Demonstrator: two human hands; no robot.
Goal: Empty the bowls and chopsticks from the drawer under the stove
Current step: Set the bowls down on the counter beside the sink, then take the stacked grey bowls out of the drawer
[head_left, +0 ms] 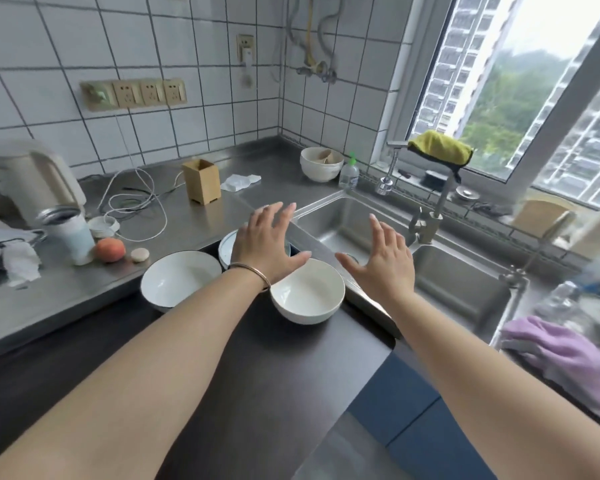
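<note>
Two white bowls stand on the dark stove top (pixel 222 358): one (pixel 179 278) to the left, one (pixel 309 292) nearer the sink. Behind them a further white dish with a dark rim (pixel 226 249) is mostly hidden by my left hand (pixel 265 240), which hovers above it with straight, spread fingers and holds nothing. My right hand (pixel 383 259) is open too, held over the strip between the stove and the sink, to the right of the nearer bowl. No drawer or chopsticks are in view.
A steel sink (pixel 347 220) with a tap (pixel 426 216) lies right of the stove. On the counter stand a wooden holder (pixel 202 181), a white bowl (pixel 321 164), a soap bottle (pixel 349 173), a kettle (pixel 32 178), a cup (pixel 68 233), a peach (pixel 110 249) and cables. A purple cloth (pixel 565 355) lies at right.
</note>
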